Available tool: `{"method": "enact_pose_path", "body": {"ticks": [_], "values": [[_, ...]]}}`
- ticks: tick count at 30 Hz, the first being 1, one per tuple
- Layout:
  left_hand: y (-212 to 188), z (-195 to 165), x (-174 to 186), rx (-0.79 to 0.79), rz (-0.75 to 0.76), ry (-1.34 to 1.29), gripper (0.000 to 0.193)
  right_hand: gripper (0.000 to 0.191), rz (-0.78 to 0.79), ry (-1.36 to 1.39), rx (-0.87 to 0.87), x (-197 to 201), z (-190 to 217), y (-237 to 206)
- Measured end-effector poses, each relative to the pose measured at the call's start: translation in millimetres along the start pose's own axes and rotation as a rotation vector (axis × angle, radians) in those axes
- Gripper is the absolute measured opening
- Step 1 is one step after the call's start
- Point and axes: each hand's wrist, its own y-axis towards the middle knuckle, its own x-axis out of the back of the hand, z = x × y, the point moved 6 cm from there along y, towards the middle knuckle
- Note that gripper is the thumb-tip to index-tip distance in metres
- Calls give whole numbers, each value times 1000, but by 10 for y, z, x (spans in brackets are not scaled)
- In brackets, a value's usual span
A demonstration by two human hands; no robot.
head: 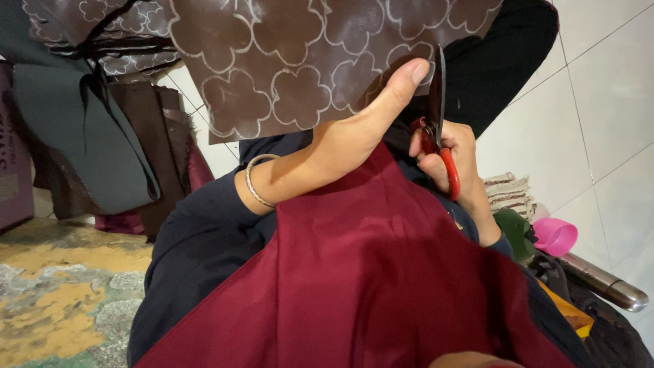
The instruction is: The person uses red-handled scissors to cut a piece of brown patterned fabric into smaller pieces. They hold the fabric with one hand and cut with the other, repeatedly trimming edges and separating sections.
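A broad maroon cloth [381, 272] covers the person's lap, lying below both hands and running up under the left wrist. Above the left hand, a large sheet of brown leather-like material [306, 61] marked with white flower outlines is held up in the air; more of the same marked brown material [102, 27] hangs further off, up and to the far side of the left hand. The left hand [354, 129] pinches the sheet's lower edge, thumb pressed flat on the front face and the other fingers hidden behind it, with a thin silver bangle [257, 180] on its wrist. Just beside the thumb tip, the right hand [453, 160] is closed through the red handles of a pair of scissors [436, 116], whose dark blades point up along the sheet's edge. Beyond the right hand, on the tiled floor, a small pink cup [555, 235] lies near a metal flask [606, 283].
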Motion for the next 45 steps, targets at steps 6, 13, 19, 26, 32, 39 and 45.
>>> {"method": "enact_pose_path", "body": {"ticks": [6, 13, 19, 26, 32, 39, 45], "values": [[-40, 83, -1, 91, 84, 14, 36, 79, 29, 205, -82, -28, 14, -59], [-69, 108, 45, -196, -89, 105, 26, 77, 29, 96, -101, 10, 16, -44], [-77, 90, 74, -181, -109, 101, 25, 76, 29, 74, -56, 11, 7, -32], [-68, 173, 100, -53, -180, 152, 23, 77, -12, -9, 30, 43, -85, -41], [-107, 212, 56, -282, 73, 132, 30, 78, -42, -99, 75, 64, -143, -24], [-140, 274, 112, -363, 107, 415, 32, 78, -13, -109, 63, 142, -91, -20], [-113, 383, 61, -370, 276, 523, 40, 77, -6, -128, 81, 215, -81, -9]]}}
